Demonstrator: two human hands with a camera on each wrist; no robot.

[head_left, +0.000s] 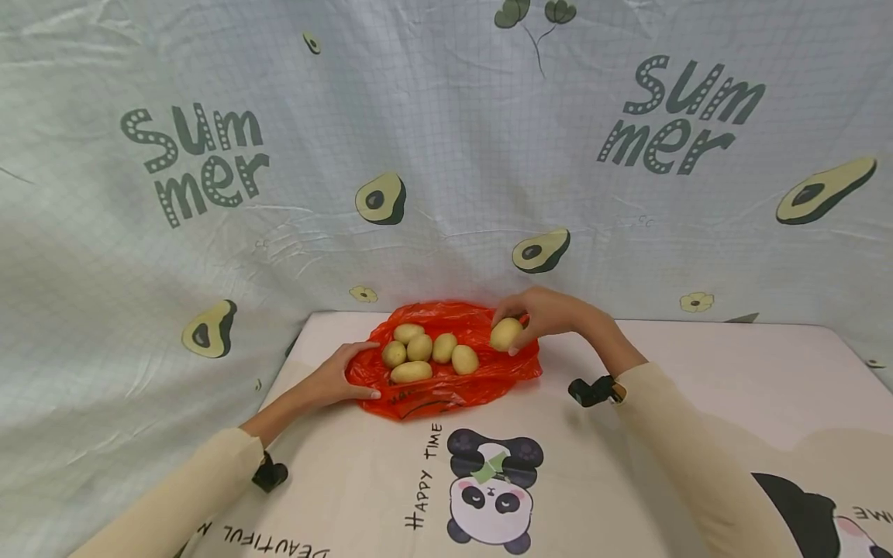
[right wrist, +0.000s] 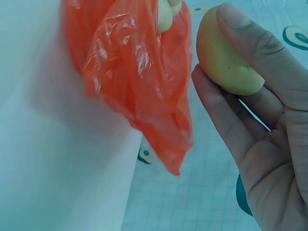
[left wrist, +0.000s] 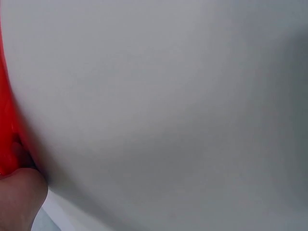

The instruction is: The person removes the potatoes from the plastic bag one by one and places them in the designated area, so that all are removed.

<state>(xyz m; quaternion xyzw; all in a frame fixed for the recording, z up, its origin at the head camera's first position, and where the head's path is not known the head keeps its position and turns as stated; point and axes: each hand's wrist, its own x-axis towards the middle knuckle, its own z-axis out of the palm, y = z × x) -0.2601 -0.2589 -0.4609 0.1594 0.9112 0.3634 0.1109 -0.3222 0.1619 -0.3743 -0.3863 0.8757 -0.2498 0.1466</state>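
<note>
A red plastic bag lies spread on the table with its mouth open, and several potatoes sit together inside it. My right hand pinches one potato between thumb and fingers, over the bag's right part. The right wrist view shows this potato apart from the drooping bag corner. At the bag's left side, my left hand holds the edge, thumb at the front and fingers farther back. Only the thumb and a strip of red bag show in the left wrist view.
The light table cover carries a printed panda and lettering in front of the bag. Right behind the table hangs a pale curtain printed with avocados and words. Small black devices are strapped at both wrists.
</note>
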